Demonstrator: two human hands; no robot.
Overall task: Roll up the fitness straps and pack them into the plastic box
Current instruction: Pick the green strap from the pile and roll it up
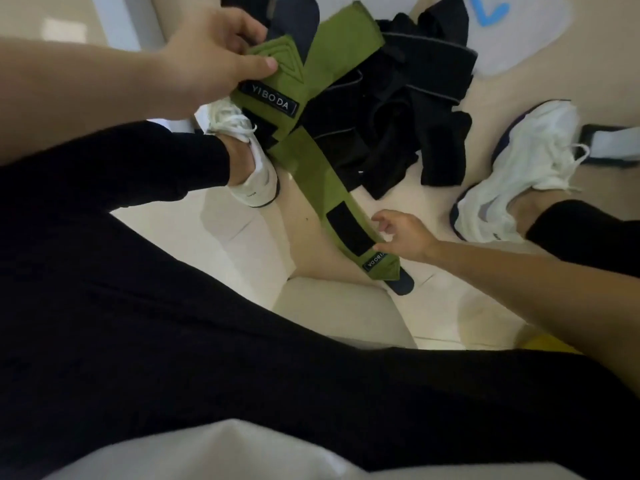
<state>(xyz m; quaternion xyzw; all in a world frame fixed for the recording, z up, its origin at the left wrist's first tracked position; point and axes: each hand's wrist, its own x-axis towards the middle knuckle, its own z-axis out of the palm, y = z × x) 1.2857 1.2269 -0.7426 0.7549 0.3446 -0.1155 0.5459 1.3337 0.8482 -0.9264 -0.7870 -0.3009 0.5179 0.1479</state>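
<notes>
Two hands tend one green strap (311, 157), which stretches on a slant between our shoes above the floor (491, 95). Our left hand (211, 60), far and to the left, pinches the strap's upper end, thumb pressed on the stitched tip. Our right hand (405, 237), near and to the right, is loosely spread beside the lower end. Its thumb seems just to touch the edge by the label, and it grips nothing. The long axis runs from far left to near right, so the free end lies nearest the right hand. We judge the roll would start there. A heap of black straps (398, 109) lies on the floor just beyond. We cannot pick out the plastic box.
</notes>
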